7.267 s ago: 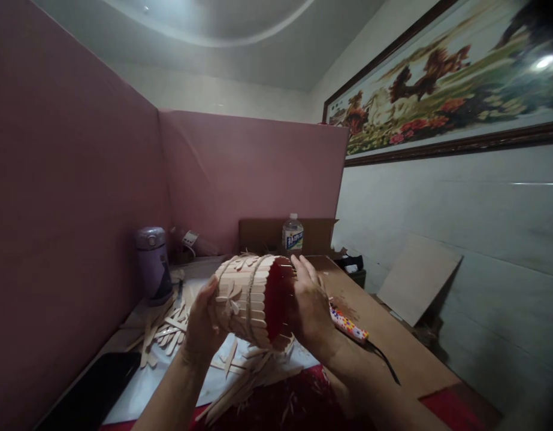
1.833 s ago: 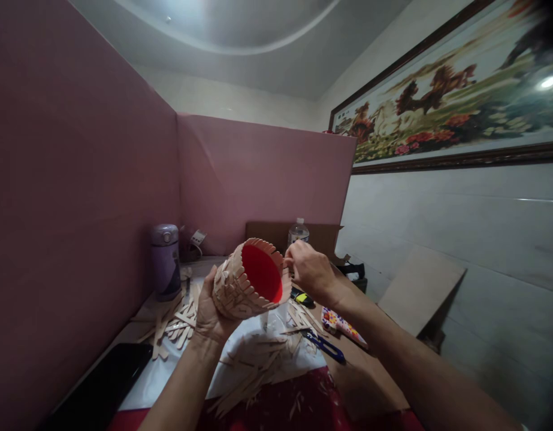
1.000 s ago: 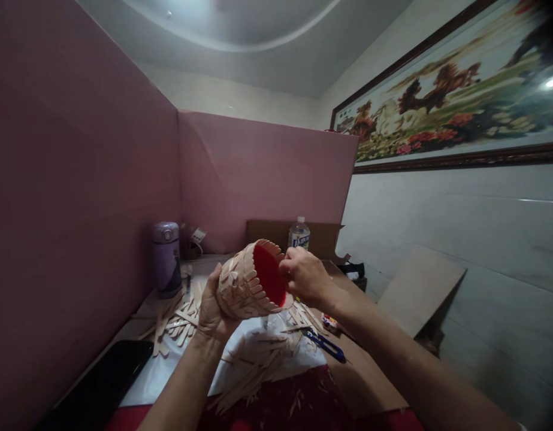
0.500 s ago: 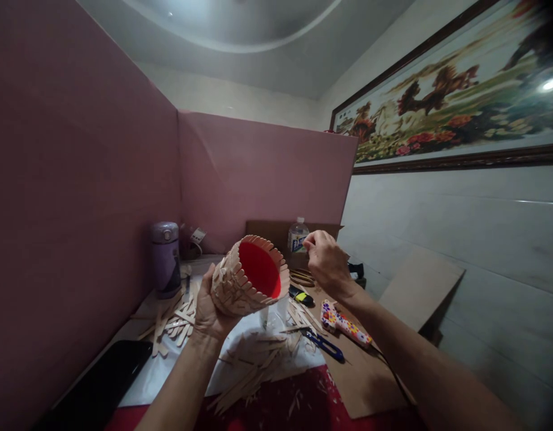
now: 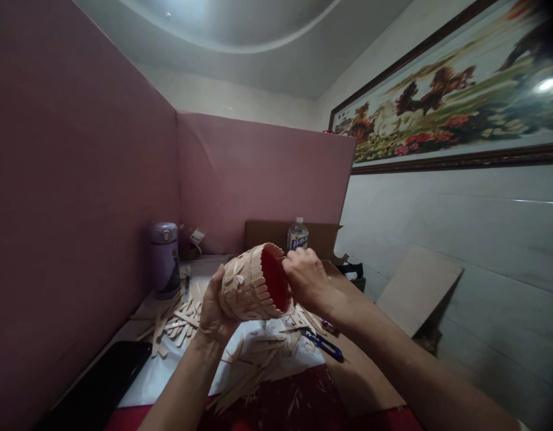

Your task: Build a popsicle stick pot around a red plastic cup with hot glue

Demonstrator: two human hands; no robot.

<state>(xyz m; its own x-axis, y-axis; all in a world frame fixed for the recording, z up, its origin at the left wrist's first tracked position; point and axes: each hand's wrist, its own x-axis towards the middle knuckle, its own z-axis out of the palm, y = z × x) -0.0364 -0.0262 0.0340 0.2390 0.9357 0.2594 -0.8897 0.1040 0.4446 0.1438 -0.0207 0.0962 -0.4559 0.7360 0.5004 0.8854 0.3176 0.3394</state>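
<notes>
My left hand (image 5: 215, 311) is wrapped around the base and left side of a round pot (image 5: 244, 284) covered in craft sticks, with a red inside. The pot is tilted, its mouth facing right, and a flower-like shape of pale pieces shows on its side. At the mouth, my right hand (image 5: 307, 275) has its fingers curled by the scalloped rim. Whatever those fingers pinch, if anything, is hidden. Below the pot, a blue-handled cutter (image 5: 323, 344) lies among loose craft sticks (image 5: 253, 371).
More craft sticks (image 5: 181, 323) are heaped at left, near a purple flask (image 5: 165, 260). A black phone-like slab (image 5: 105, 383) lies front left. A plastic bottle (image 5: 298, 233) stands behind the pot. Cardboard (image 5: 366, 377) covers the right side, and a board (image 5: 420, 290) leans on the wall.
My right hand has come down and left to the pot's rim. My left hand has turned the pot, so more of its side shows and less of the red inside.
</notes>
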